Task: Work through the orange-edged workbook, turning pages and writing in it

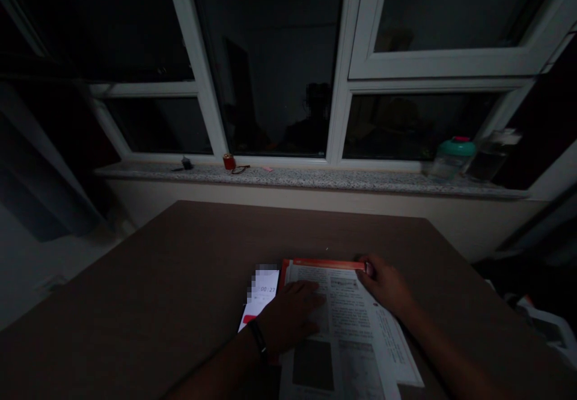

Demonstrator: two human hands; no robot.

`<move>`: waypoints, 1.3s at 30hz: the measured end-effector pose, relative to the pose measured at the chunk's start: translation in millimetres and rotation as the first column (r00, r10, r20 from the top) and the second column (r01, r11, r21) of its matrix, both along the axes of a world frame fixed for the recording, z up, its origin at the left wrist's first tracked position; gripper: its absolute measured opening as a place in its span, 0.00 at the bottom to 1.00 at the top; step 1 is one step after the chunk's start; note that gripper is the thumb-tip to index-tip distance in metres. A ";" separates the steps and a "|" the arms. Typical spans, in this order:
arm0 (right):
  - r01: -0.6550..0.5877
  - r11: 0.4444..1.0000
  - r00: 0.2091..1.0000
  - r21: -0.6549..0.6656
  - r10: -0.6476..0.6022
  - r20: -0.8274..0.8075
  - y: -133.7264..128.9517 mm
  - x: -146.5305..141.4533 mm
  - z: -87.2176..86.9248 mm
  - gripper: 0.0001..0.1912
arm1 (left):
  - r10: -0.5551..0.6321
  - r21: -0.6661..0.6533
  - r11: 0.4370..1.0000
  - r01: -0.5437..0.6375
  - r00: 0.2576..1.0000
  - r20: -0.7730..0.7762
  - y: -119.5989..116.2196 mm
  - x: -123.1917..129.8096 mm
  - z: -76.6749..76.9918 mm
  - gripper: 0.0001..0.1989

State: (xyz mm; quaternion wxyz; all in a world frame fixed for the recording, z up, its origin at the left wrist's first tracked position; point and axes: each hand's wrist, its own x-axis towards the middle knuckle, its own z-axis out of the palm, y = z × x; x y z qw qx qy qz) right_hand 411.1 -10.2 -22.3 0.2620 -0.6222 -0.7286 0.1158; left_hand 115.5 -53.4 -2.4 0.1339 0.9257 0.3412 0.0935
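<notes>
A printed newspaper sheet [354, 322] lies over a book with an orange-red edge [329, 263] on the brown table. My left hand [295, 313] rests flat on the sheet's left part, fingers spread, a dark band at the wrist. At the upper right corner, my right hand [383, 280] is closed with its thumb on top of the paper and its fingers curled at the edge; the dim light hides how much of the book is in the grip. Just left of the book is a phone [265, 286] with a lit timer screen, partly behind my left forearm.
Beyond the table [193, 255] runs a speckled window sill [306, 177]. On it stand a small red jar [229, 161], a dark little item [186, 163], a green-lidded container [453, 156] and a clear bottle [491, 156]. A curtain [40, 165] hangs at the left.
</notes>
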 end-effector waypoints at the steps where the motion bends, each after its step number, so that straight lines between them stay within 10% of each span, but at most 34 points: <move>1: 0.001 1.000 1.000 0.026 -0.001 -0.008 -1.1 -0.8 0.9 0.11 | 0.002 0.000 1.000 -0.002 1.000 -0.003 0.0 0.0 0.5 0.28; 10: -0.210 0.943 0.976 0.259 0.218 -0.003 -10.2 -16.4 1.1 0.07 | 0.006 -0.023 1.000 -0.007 1.000 -0.016 2.0 0.2 2.7 0.27; 22: -0.288 0.919 0.958 0.269 0.278 0.075 -12.9 -21.8 -3.6 0.06 | -0.090 -0.120 0.988 0.093 0.995 0.031 -3.9 -1.9 13.5 0.40; 39: -0.347 0.912 0.936 0.218 0.351 0.023 -21.8 -38.6 10.1 0.08 | -0.051 -0.050 0.997 0.053 0.998 0.043 -6.0 0.5 8.9 0.34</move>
